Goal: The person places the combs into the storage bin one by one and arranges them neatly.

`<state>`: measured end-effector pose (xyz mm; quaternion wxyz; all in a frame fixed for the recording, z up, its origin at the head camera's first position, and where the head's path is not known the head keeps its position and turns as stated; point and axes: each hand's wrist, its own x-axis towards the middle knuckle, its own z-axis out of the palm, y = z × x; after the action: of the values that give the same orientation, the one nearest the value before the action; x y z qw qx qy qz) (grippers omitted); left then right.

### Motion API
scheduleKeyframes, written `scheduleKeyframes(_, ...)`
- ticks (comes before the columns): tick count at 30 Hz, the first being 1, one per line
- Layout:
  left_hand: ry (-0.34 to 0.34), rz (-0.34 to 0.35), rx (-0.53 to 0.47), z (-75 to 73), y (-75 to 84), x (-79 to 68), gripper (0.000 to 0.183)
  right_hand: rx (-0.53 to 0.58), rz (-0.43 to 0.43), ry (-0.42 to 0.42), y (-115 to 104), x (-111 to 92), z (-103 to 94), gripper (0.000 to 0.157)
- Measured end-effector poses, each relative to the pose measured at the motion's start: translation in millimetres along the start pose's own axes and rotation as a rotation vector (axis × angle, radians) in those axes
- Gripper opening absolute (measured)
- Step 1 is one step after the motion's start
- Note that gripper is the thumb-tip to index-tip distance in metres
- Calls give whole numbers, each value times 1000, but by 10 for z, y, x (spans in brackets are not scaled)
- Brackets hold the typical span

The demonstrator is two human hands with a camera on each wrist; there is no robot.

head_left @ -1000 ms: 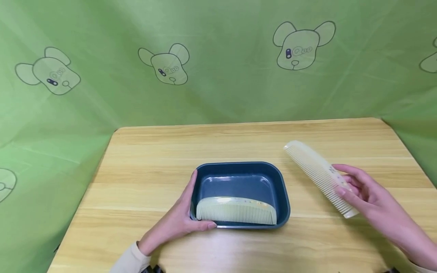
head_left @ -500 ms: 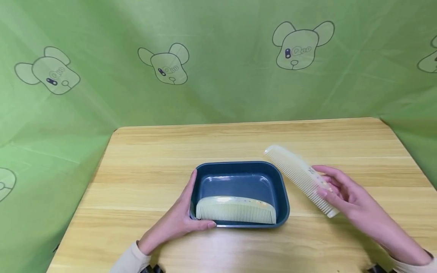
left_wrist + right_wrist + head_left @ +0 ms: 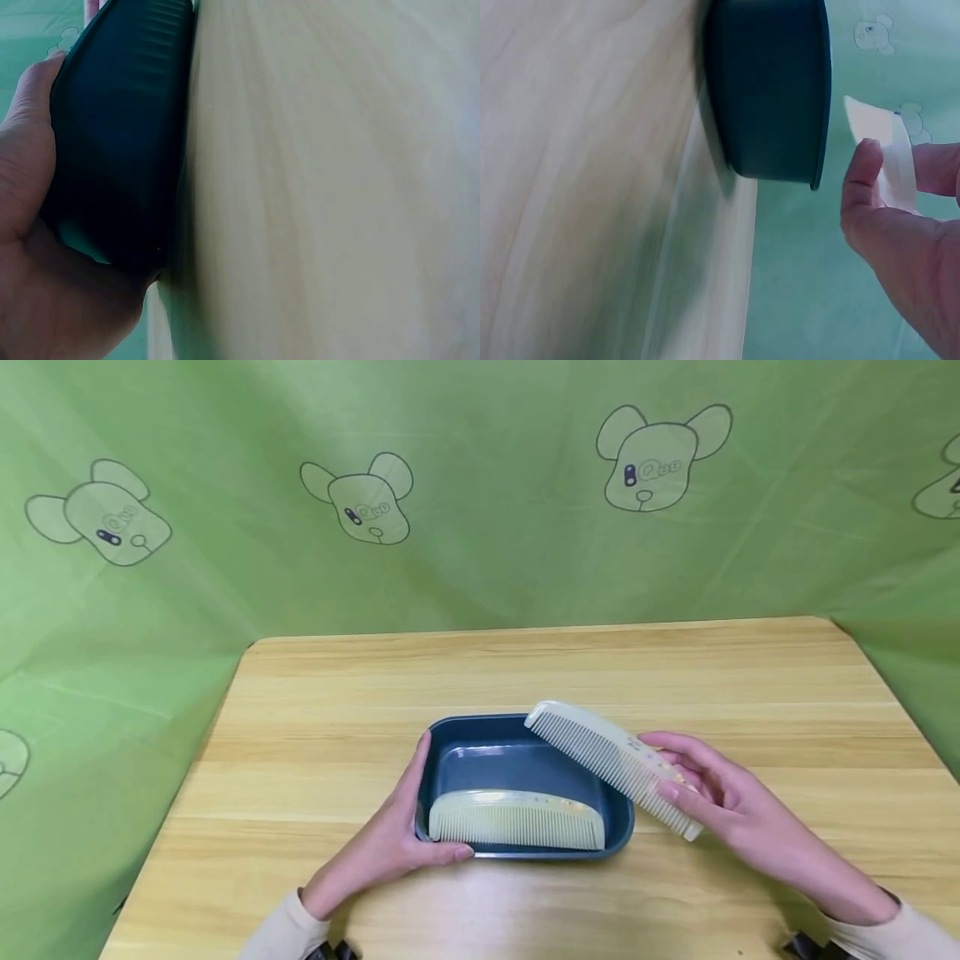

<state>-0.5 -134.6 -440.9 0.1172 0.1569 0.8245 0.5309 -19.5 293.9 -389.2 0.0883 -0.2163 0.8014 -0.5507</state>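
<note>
A pale cream comb (image 3: 592, 745) slants over the right part of a dark blue rectangular box (image 3: 480, 722). My right hand (image 3: 723, 797) pinches that comb near its lower right end, thumb on the front and fingers behind; in the right wrist view the comb (image 3: 892, 154) is seen nearly end-on, above the box rim. A second, similar comb (image 3: 517, 820) lies inside the box along its near wall, teeth toward me. My left hand (image 3: 401, 827) grips the left end of the box, thumb along the near rim. In the left wrist view the box (image 3: 124, 127) sits against the palm.
The box stands on a light wooden table (image 3: 315, 693). Behind and beside the table hangs a green curtain (image 3: 480, 568) printed with bear-like heads. Bare wood surrounds the box on its sides.
My right hand has carried its comb leftward from beside the box until the comb overlaps the box's right side. The left hand, the box and the comb inside stay in place.
</note>
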Motion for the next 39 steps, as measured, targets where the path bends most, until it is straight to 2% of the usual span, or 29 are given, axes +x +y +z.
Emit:
scheduleKeyframes(6,-1,5,4,16,-1,5,145,4,-1,-5,-81,51,78,52)
scheduleKeyframes(13,-2,12,16,5,-17,1,146,100,-10,-68,-98,107,217,50)
scheduleKeyframes(18,-5,-2,11,3,-15,-9,145,113,-11,-113,-118,150,328,47)
scheduleKeyframes(27,-8,-4,15,-5,7,4,144,36,-6,-137,-140,209,432,46)
scheduleKeyframes(35,-8,-12,12,-2,5,1,144,69,-26,-192,-155,249,493,45)
scheduleKeyframes(39,-4,-16,19,-1,-9,-4,144,37,-37,-210,-152,273,526,44)
